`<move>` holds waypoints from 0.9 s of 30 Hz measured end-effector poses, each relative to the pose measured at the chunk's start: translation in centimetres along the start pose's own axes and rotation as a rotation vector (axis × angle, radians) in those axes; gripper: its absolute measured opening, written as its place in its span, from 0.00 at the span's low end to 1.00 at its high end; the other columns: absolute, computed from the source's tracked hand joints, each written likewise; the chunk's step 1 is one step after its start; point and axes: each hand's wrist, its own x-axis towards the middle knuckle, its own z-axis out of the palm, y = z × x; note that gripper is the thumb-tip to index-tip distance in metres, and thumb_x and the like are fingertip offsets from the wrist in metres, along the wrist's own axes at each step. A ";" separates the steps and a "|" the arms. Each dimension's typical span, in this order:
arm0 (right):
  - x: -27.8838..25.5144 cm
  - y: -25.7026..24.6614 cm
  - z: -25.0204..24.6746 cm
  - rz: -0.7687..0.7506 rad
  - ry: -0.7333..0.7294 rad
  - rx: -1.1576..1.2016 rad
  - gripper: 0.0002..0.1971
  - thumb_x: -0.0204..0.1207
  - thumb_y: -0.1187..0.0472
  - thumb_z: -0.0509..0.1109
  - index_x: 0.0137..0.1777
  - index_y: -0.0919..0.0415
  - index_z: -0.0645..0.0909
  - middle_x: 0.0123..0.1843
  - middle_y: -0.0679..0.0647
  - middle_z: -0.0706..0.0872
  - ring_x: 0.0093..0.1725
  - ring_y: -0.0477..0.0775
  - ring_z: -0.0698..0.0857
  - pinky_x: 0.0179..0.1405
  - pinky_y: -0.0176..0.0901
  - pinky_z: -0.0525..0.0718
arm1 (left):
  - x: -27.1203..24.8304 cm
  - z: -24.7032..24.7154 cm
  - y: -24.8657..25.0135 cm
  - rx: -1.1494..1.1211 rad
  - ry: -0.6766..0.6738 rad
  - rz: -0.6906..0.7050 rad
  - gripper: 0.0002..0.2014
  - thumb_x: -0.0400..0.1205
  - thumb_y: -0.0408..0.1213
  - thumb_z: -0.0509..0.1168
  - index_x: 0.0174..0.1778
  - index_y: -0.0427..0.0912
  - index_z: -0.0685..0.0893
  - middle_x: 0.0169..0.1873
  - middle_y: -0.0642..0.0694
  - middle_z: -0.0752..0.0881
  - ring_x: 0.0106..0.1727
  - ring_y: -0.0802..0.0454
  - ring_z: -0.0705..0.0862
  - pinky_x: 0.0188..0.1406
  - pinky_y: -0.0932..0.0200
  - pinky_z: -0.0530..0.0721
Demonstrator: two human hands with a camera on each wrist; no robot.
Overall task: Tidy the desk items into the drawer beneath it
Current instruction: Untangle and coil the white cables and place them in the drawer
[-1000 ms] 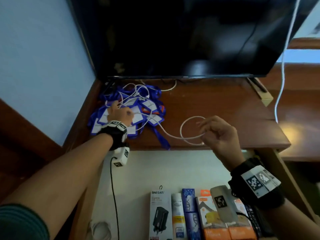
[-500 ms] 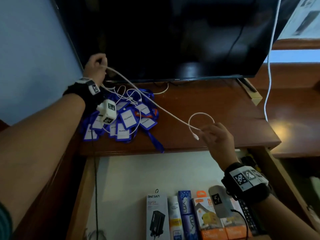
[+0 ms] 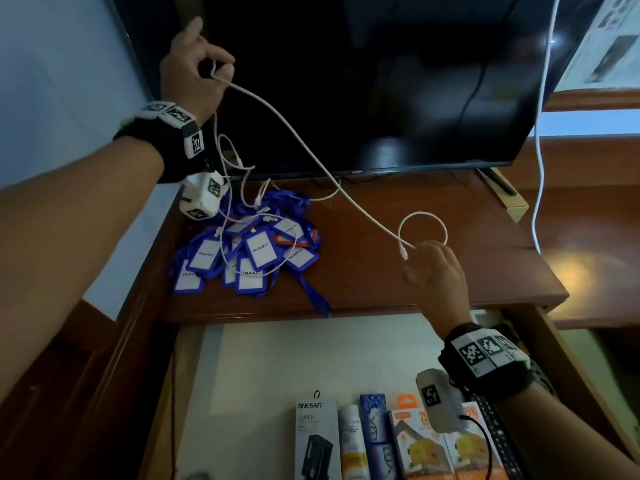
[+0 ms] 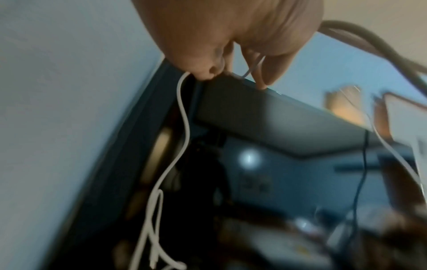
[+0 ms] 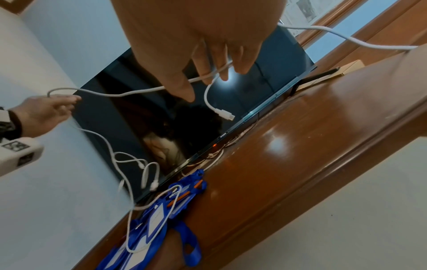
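Your left grip [image 3: 194, 64] is raised at the upper left of the head view, in front of the dark screen [image 3: 381, 81], its thumb and fingers pinching a thin white cable [image 3: 304, 147]. From that pinch the cable slants down and to the right across the screen to your right grip [image 3: 433, 271], just right of the frame's centre, above the front part of the wooden table [image 3: 415, 209]. In the right wrist view the cable passes between the fingers [image 5: 203, 60] of that hand, which are curled lightly around it, and its plug end [image 5: 225, 114] dangles free below them. In the head view a small loop of cable stands up just above the right hand. More loose cable hangs below your left wrist and trails onto a heap of blue lanyards with white name cards [image 3: 249, 251], lying on the left part of the table, below the screen. Under the table edge the drawer [image 3: 277, 358] stands open across the lower half of the frame. Several retail boxes [image 3: 381, 441] stand in a row at its bottom edge. A second white cord [image 3: 540, 133] hangs down at the far right.
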 end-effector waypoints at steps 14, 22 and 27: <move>4.5 -8.2 1.0 0.300 -0.284 0.278 0.31 0.74 0.56 0.75 0.76 0.57 0.71 0.73 0.55 0.78 0.66 0.56 0.81 0.65 0.53 0.82 | -6.4 4.3 4.7 0.475 -0.463 0.182 0.11 0.78 0.30 0.64 0.53 0.36 0.88 0.74 0.39 0.73 0.74 0.38 0.68 0.66 0.47 0.71; 8.4 -16.6 2.6 0.275 -0.542 0.572 0.10 0.78 0.61 0.70 0.55 0.66 0.80 0.38 0.60 0.85 0.20 0.51 0.73 0.14 0.34 0.67 | -6.8 4.2 9.1 0.772 -0.531 0.385 0.12 0.81 0.41 0.62 0.55 0.39 0.84 0.54 0.39 0.84 0.57 0.38 0.82 0.50 0.46 0.81; 8.9 -17.4 0.7 0.278 -0.452 0.703 0.18 0.82 0.59 0.64 0.29 0.59 0.71 0.23 0.52 0.68 0.17 0.46 0.64 0.13 0.33 0.59 | -6.2 3.2 5.7 0.801 -0.556 0.457 0.13 0.84 0.44 0.58 0.54 0.45 0.86 0.51 0.45 0.86 0.53 0.44 0.84 0.46 0.50 0.82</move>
